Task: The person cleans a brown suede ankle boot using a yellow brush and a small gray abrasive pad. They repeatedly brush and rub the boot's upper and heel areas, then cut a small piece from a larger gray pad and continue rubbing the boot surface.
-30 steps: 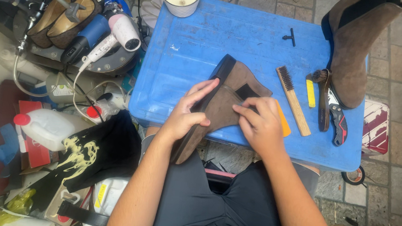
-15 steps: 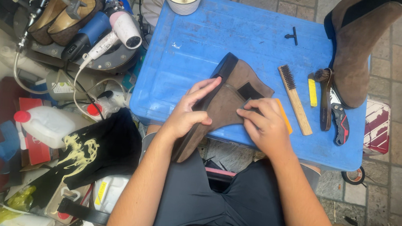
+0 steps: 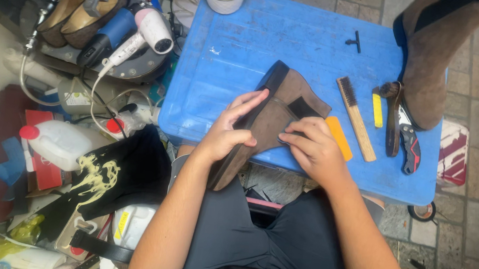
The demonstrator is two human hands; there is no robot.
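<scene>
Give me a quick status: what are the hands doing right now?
Left hand grips brown suede boot on blue lid. Right hand presses fingertips on its side. Wooden brush and orange strip lie beside, not in the way.

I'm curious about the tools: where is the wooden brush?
The wooden brush lies on the blue table, just right of the orange block and left of the yellow piece.

To my left, a white plastic jug (image 3: 63,143) with a red cap lies on its side against a red box (image 3: 41,161). Below it a white container (image 3: 130,222) bears what looks like a yellow label.
</scene>
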